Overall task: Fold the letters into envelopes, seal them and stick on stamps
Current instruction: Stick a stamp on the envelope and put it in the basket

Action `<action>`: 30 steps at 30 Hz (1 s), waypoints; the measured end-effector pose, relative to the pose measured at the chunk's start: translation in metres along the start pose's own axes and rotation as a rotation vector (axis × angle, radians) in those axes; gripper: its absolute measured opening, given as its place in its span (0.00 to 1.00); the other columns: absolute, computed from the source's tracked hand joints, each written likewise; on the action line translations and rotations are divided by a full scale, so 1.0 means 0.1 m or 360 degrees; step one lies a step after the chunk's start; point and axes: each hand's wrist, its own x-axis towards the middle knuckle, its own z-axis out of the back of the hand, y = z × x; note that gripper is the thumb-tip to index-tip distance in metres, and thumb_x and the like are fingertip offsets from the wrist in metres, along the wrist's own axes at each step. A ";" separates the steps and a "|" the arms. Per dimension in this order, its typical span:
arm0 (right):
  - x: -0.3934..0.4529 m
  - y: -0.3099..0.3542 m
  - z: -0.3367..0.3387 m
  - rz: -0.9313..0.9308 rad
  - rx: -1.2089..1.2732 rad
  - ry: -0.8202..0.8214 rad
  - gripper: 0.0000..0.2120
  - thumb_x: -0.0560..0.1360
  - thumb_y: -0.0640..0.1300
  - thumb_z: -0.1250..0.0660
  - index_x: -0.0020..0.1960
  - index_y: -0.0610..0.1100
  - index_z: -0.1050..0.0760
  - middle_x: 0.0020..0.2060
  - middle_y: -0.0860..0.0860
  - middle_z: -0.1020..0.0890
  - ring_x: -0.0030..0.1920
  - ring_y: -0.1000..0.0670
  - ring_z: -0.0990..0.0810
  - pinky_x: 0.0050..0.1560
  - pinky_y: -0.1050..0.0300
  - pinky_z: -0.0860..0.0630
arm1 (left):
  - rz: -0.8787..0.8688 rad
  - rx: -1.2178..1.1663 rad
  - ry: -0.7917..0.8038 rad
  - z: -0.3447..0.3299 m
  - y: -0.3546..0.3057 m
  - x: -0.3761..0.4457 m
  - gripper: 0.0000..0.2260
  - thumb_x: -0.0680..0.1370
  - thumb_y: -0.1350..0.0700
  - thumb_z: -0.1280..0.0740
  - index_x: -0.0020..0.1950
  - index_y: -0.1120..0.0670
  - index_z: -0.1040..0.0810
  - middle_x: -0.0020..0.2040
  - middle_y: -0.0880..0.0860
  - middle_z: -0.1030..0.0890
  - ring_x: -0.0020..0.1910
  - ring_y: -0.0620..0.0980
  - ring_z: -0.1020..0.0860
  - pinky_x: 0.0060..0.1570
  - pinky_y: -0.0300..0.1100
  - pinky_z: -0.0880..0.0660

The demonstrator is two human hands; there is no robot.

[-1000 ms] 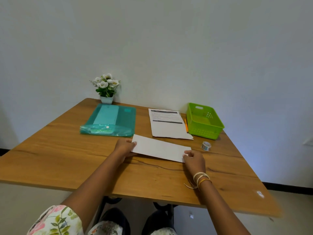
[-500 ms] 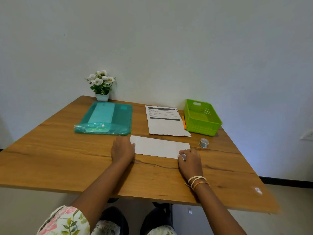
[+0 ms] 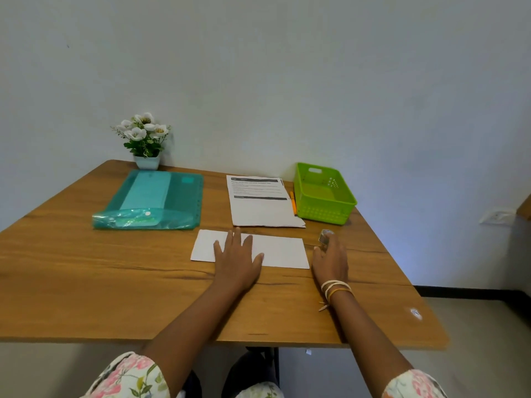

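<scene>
The left hand [image 3: 237, 261] lies flat with straight, spread fingers on the white rectangular paper envelope [image 3: 283, 251], pinning it to the wooden table [image 3: 86, 271] near the front middle. Just right of the envelope, the right hand [image 3: 330, 258] has its fingers curled round the small silvery roll of tape [image 3: 325, 236]; the grip itself is partly hidden, so it looks like a pinch rather than a firm hold.

Judging from this, the sealing step is in hand: the envelope is held down while the tape is fetched. The next move calls for freeing the tape's end and bringing it over the flap, which may need both hands.

Behind the envelope lies the printed white paper letter sheet [image 3: 263, 209], with an orange pen [image 3: 293, 203] along its right edge. The bright green slotted plastic basket [image 3: 342, 209] beside it appears to hold nothing. At the left, the translucent teal plastic snap-button folder [image 3: 184, 201] holds a pale sheet inside. A small white pot of white flowers [image 3: 145, 139] stands behind the folder.
</scene>
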 end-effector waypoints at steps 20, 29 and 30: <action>-0.22 0.36 -0.08 0.0328 0.0673 0.0651 0.11 0.78 0.36 0.39 0.43 0.50 0.24 0.44 0.48 0.25 0.46 0.54 0.27 0.45 0.62 0.30 | -0.0441 -0.0801 -0.0278 0.07 0.04 -0.13 0.27 0.76 0.49 0.32 0.74 0.43 0.36 0.71 0.48 0.28 0.67 0.48 0.29 0.64 0.46 0.30; -0.41 0.58 -0.16 0.0106 0.0897 0.0829 0.10 0.80 0.41 0.40 0.43 0.45 0.22 0.40 0.48 0.19 0.42 0.51 0.23 0.43 0.58 0.26 | -0.0151 -0.1302 -0.0505 0.11 0.08 -0.13 0.11 0.76 0.57 0.31 0.58 0.51 0.18 0.56 0.49 0.17 0.54 0.40 0.22 0.53 0.31 0.27; -0.42 0.56 -0.16 0.0114 0.0855 0.0852 0.10 0.80 0.43 0.40 0.45 0.45 0.21 0.40 0.49 0.19 0.42 0.50 0.23 0.43 0.57 0.26 | -0.0139 -0.1321 -0.0493 0.12 0.09 -0.13 0.10 0.76 0.58 0.31 0.57 0.51 0.17 0.54 0.49 0.17 0.52 0.38 0.23 0.52 0.32 0.25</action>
